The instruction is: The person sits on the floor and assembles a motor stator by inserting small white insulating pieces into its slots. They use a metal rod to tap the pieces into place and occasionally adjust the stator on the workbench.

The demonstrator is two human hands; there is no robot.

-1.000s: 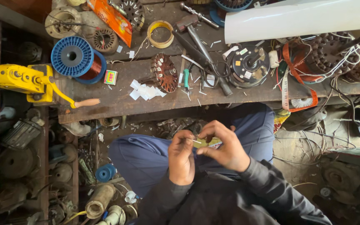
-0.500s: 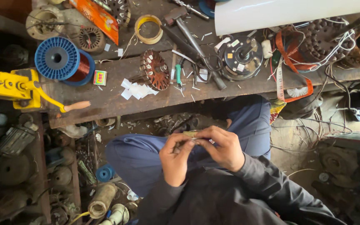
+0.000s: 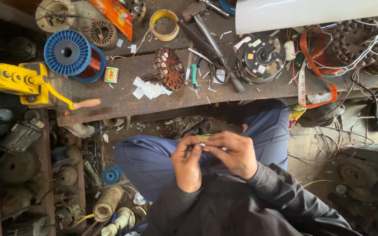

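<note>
Both hands meet over the lap, just below frame centre. Left hand [image 3: 188, 164] and right hand [image 3: 232, 154] each pinch an end of a small pale strip [image 3: 204, 138], fingertips closed on it; the strip lies level between them, above the blue trousers [image 3: 149, 159].

Packages and labels: an orange printed packet [image 3: 117, 13] lies tilted at 11 o'clock on the wooden counter [image 3: 123, 98]. A small square box with red and green print [image 3: 110, 74] sits just right of the blue spool of copper wire [image 3: 68, 53]. Cut white paper slips [image 3: 150, 89] lie heaped beside the wound stator [image 3: 170, 67] at 12 o'clock. The black motor housing [image 3: 261, 59] at 1 o'clock carries small yellow and white stickers. A large white sheet [image 3: 311, 12] covers the top right.

Edges and room: the counter's near edge runs just above the knees, with a littered gap of floor between. A yellow hand-crank winder [image 3: 22, 81] overhangs the counter's left end at 10 o'clock. Open room lies only over the lap
</note>
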